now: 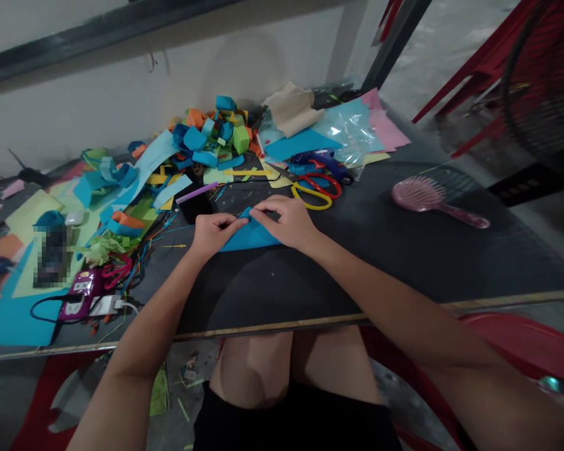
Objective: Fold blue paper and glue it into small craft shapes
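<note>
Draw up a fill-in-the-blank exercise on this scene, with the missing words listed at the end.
1. The left hand and the right hand hold a piece of paper whose colour is ____.
2. The hairbrush lies on the table, to the ____ of the scissors.
3. The scissors have one red handle loop and one ____ handle loop.

Missing words: blue; right; yellow.
</note>
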Action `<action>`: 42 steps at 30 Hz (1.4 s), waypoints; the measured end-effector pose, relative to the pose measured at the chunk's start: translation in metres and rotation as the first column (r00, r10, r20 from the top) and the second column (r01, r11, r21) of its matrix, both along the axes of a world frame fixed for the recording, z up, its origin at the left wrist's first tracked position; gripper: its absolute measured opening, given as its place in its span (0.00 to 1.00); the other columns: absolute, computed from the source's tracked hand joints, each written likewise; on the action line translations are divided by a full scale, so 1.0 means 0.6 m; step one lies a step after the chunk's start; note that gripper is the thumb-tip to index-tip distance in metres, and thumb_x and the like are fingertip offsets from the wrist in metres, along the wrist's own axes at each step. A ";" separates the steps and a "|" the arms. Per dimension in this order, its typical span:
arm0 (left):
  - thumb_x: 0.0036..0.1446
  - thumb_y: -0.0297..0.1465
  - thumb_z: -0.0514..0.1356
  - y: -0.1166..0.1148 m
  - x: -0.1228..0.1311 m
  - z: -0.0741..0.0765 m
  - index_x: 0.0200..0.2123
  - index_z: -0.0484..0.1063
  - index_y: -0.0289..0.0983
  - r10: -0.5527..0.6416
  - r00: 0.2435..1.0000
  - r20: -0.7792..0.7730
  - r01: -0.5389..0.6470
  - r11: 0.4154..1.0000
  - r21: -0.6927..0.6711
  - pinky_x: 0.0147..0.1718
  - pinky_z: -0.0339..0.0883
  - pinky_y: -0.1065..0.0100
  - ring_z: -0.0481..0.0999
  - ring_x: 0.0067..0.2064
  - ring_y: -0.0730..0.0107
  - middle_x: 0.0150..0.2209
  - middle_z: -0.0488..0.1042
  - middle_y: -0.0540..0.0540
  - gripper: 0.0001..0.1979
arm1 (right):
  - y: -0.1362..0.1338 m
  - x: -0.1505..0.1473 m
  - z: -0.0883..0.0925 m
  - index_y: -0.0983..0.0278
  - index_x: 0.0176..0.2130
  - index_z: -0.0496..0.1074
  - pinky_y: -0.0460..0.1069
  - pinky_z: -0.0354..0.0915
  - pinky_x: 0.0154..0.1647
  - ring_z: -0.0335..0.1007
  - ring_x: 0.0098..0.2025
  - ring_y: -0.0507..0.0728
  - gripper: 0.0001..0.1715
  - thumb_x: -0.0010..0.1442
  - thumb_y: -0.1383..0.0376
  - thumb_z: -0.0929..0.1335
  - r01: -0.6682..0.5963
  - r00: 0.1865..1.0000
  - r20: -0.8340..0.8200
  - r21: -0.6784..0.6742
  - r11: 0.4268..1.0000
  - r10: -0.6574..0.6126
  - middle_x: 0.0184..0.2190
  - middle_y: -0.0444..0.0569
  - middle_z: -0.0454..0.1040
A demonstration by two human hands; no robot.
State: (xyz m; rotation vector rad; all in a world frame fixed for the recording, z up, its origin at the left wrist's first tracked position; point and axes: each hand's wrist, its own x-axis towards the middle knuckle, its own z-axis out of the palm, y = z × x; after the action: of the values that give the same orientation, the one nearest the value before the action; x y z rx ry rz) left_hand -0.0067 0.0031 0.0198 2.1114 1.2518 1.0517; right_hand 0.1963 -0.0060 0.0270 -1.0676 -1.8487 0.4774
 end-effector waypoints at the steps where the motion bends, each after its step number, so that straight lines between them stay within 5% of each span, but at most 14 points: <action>1: 0.55 0.45 0.64 0.000 0.000 0.000 0.20 0.76 0.35 0.003 1.000 -0.005 -0.003 1.000 0.003 0.20 0.53 0.73 0.63 0.20 0.79 0.18 0.71 0.51 0.21 | 0.000 0.000 0.000 0.63 0.31 0.79 0.48 0.63 0.30 0.75 0.32 0.55 0.14 0.62 0.59 0.68 -0.001 1.000 0.000 -0.001 1.000 0.001 0.29 0.48 0.81; 13: 0.59 0.43 0.59 0.005 -0.001 0.002 0.25 0.76 0.36 -0.074 0.993 -0.095 0.072 0.997 -0.021 0.24 0.55 0.73 0.65 0.23 0.77 0.20 0.71 0.52 0.18 | 0.005 0.002 -0.004 0.63 0.30 0.79 0.48 0.63 0.34 0.74 0.32 0.55 0.14 0.62 0.59 0.68 -0.014 1.000 0.010 -0.003 1.000 0.014 0.30 0.49 0.80; 17: 0.59 0.40 0.59 0.008 -0.004 -0.001 0.26 0.76 0.36 -0.053 0.991 -0.124 0.056 0.998 0.016 0.26 0.57 0.73 0.67 0.24 0.77 0.21 0.71 0.52 0.15 | 0.009 0.007 0.000 0.65 0.30 0.78 0.48 0.60 0.33 0.70 0.29 0.52 0.16 0.60 0.57 0.68 -0.072 0.997 -0.005 -0.131 0.989 0.072 0.28 0.47 0.78; 21: 0.60 0.40 0.58 0.011 -0.007 0.000 0.27 0.76 0.37 -0.046 0.991 -0.124 0.050 0.998 0.029 0.26 0.57 0.73 0.67 0.24 0.76 0.22 0.73 0.52 0.15 | 0.019 0.016 0.003 0.65 0.20 0.69 0.48 0.47 0.25 0.51 0.21 0.48 0.22 0.57 0.54 0.70 -0.140 0.972 0.130 -0.347 0.927 0.196 0.15 0.39 0.58; 24: 0.60 0.41 0.58 0.013 -0.009 0.005 0.26 0.75 0.36 -0.053 0.988 -0.144 0.056 0.998 0.016 0.26 0.57 0.73 0.66 0.24 0.76 0.21 0.71 0.52 0.16 | 0.023 0.017 0.003 0.64 0.16 0.60 0.48 0.42 0.25 0.44 0.22 0.47 0.27 0.58 0.54 0.69 -0.142 0.963 0.150 -0.416 0.898 0.222 0.15 0.38 0.47; 29: 0.57 0.44 0.60 0.024 -0.015 0.006 0.22 0.73 0.35 -0.112 0.990 -0.087 0.099 0.984 -0.149 0.23 0.52 0.73 0.59 0.22 0.78 0.18 0.63 0.53 0.19 | 0.025 0.015 0.001 0.63 0.16 0.49 0.49 0.41 0.26 0.40 0.22 0.46 0.33 0.57 0.55 0.70 -0.144 0.963 0.152 -0.408 0.901 0.223 0.15 0.37 0.42; 34: 0.49 0.48 0.65 0.035 -0.027 0.002 0.24 0.76 0.34 -0.214 0.976 0.032 0.206 0.877 -0.433 0.20 0.50 0.73 0.55 0.21 0.80 0.18 0.62 0.54 0.21 | 0.029 0.021 0.002 0.63 0.16 0.47 0.49 0.41 0.26 0.40 0.22 0.47 0.33 0.58 0.57 0.70 -0.096 0.976 0.148 -0.377 0.921 0.162 0.16 0.36 0.41; 42: 0.44 0.47 0.68 0.040 -0.040 0.014 0.19 0.74 0.34 -0.097 0.986 0.135 0.148 0.883 -0.446 0.20 0.49 0.73 0.57 0.21 0.81 0.17 0.64 0.52 0.21 | 0.032 0.028 0.009 0.62 0.16 0.44 0.49 0.43 0.26 0.38 0.22 0.47 0.36 0.57 0.58 0.71 -0.006 0.987 0.148 -0.336 0.942 0.059 0.16 0.36 0.40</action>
State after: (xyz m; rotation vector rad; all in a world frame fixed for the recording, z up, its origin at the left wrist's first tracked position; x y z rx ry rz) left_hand -0.0305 0.0269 0.0285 1.7226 1.1593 0.7185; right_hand 0.2131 0.0131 0.0326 -1.3338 -1.9695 0.7682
